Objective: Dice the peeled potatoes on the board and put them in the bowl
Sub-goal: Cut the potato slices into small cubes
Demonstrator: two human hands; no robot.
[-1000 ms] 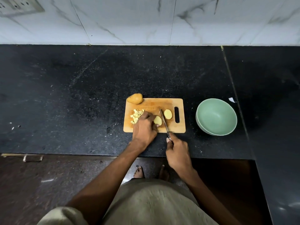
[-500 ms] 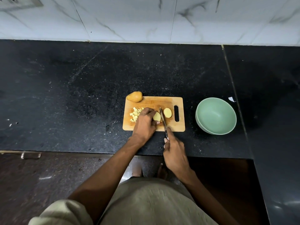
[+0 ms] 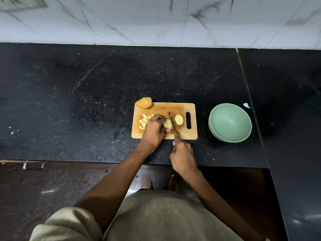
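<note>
A wooden cutting board (image 3: 180, 108) lies on the black counter. My left hand (image 3: 154, 130) grips a pale potato piece (image 3: 167, 124) on the board. My right hand (image 3: 182, 156) holds a knife (image 3: 171, 121) whose blade stands against the right side of that piece. A cut potato slice (image 3: 179, 119) lies flat just right of the blade. A heap of small diced cubes (image 3: 144, 120) sits at the board's left, partly behind my left hand. A whole potato (image 3: 144, 102) rests at the board's far left corner. The green bowl (image 3: 230, 122) stands empty to the right.
The black stone counter (image 3: 86, 101) runs left and right, with a seam (image 3: 248, 94) just right of the bowl. A marble-tiled wall (image 3: 156, 20) backs it. A small white scrap (image 3: 246, 105) lies behind the bowl. The counter's front edge lies just below my hands.
The knife has shifted slightly left along the board, closer against the piece under my left hand. The camera view has tilted a little, so everything sits higher in frame.
</note>
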